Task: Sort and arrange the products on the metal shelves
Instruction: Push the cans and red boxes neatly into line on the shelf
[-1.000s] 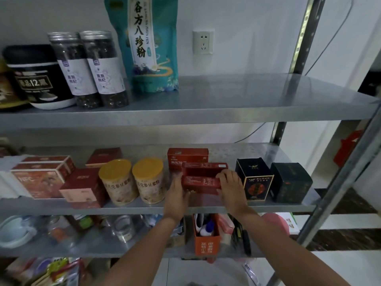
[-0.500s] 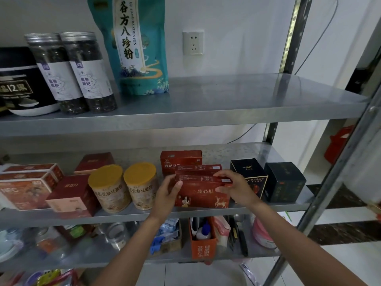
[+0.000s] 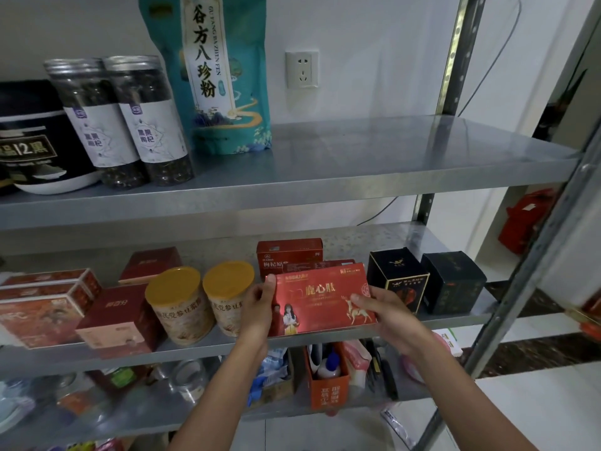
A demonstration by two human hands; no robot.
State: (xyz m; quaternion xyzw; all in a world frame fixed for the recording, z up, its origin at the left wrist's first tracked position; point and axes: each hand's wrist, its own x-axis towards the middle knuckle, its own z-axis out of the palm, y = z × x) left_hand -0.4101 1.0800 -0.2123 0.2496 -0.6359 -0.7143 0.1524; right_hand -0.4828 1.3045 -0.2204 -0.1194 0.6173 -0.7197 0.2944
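Gripping the red box (image 3: 325, 297) at both ends, my left hand (image 3: 258, 309) and right hand (image 3: 388, 309) have their fingers curled round its edges. A second ago it lay flat; now its face is turned up toward me at the front edge of the middle shelf (image 3: 201, 351). Yellow-lidded cans (image 3: 227, 297) stand just left and black boxes (image 3: 398, 278) just right. Behind, a red carton (image 3: 289, 255) is partly hidden. Above stand jars (image 3: 146, 118) and a teal bag (image 3: 224, 76).
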